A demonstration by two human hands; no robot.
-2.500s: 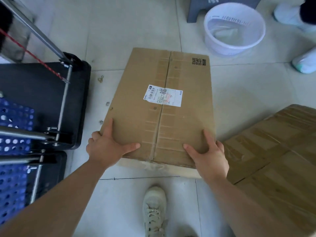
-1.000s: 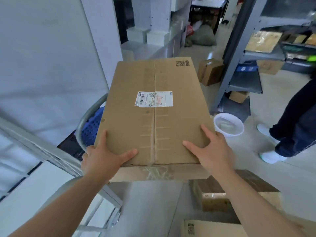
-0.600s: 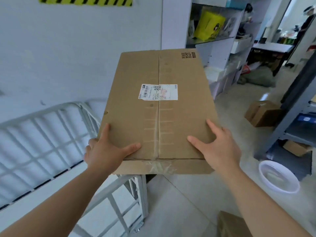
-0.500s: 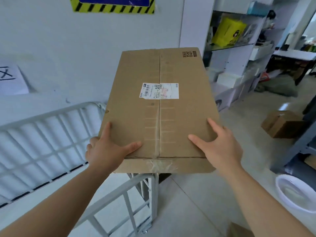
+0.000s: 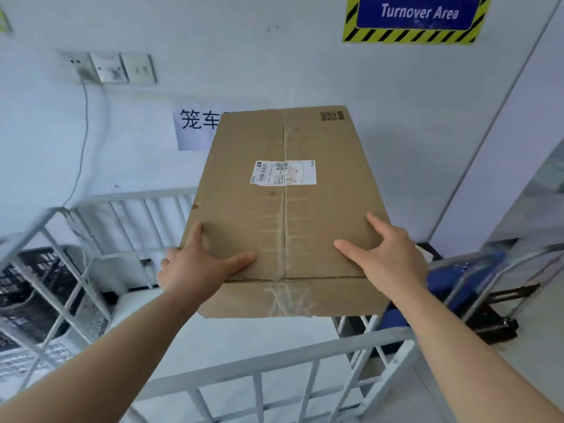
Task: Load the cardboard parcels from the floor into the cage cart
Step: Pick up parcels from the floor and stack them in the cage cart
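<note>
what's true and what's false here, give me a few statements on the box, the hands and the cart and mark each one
1. The left hand and right hand hold the box at its near end. True.
2. The box rests on the floor. False: it is held in the air over the cage cart.
3. A white label is stuck on the box's top. True.
4. The wall sign reads "Loading Area". False: it reads "Turnover Area".

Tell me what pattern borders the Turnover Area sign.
Yellow and black diagonal stripes around the blue sign, head view.
</note>
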